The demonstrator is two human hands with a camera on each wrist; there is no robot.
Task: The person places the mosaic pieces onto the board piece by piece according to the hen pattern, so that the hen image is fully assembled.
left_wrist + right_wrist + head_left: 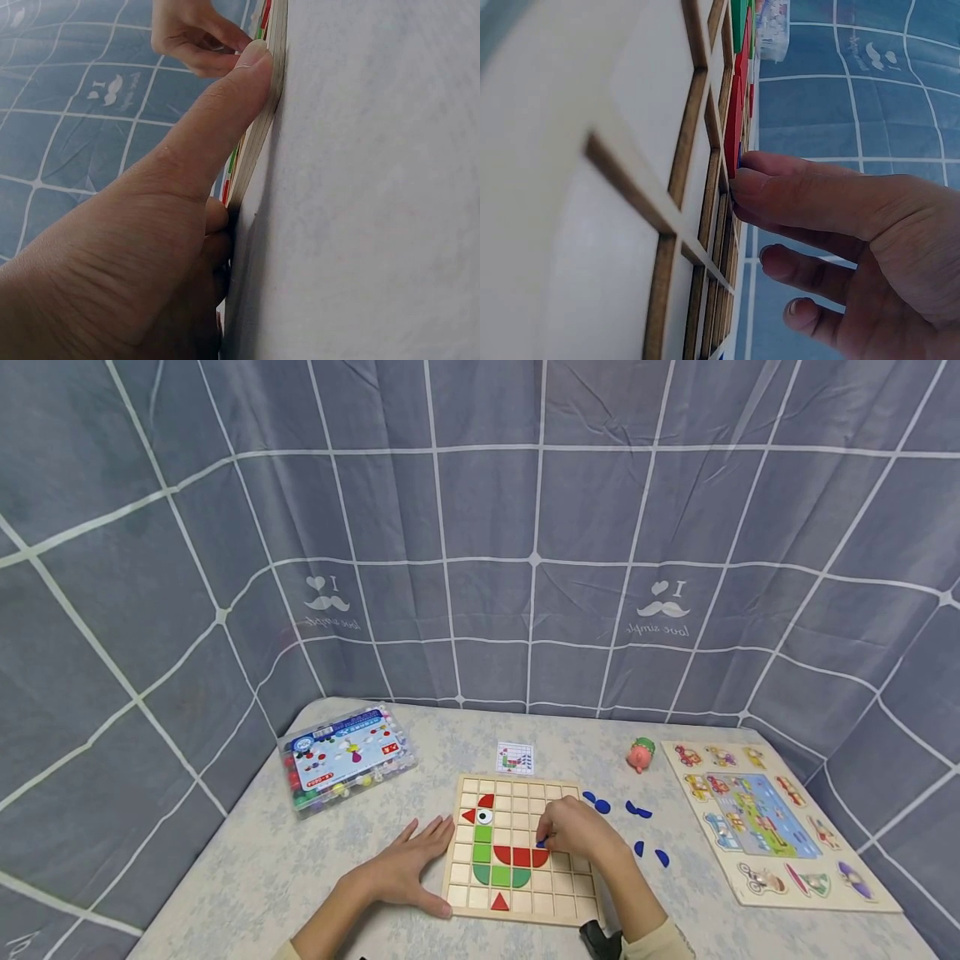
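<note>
A wooden grid board [564,906] lies on the table, with red, green and white pieces set in its squares. Spread flat along the board's left edge, my left hand [405,870] touches it with thumb and fingertips. My right hand [581,831] is over the board's right half and pinches a small blue piece [541,844] between thumb and fingers, just above the red row [522,857]. In the right wrist view the fingers [754,187] hide most of that piece. Several loose blue pieces [602,807] lie to the right of the board.
A small pattern card [515,758] lies behind the board. At the back left is a clear plastic box [348,756] of coloured beads. A pink and green figurine [641,755] stands at the back right, near a wooden picture puzzle [825,893]. A grey checked curtain [487,602] surrounds the table.
</note>
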